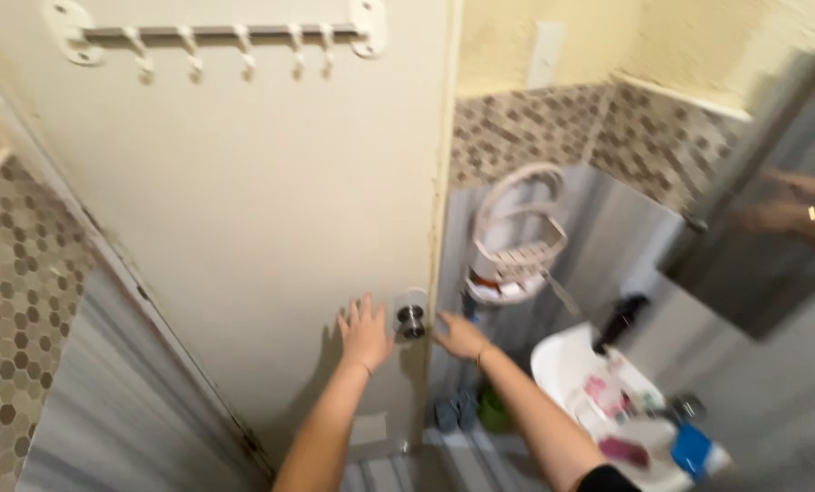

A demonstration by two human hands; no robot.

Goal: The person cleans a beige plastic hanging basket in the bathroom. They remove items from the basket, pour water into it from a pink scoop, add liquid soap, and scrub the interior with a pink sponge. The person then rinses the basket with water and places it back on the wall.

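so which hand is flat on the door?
The left hand, fingers spread, palm on the door beside the knob; the right hand reaches the door edge.

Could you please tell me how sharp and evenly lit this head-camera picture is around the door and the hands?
Head view: soft motion blur throughout, smearing the left hand, right hand and door knob; the sink clutter is indistinct; lighting is warm and even, with faint shadows under the hook rail; wide-angle tilt bends the door edges.
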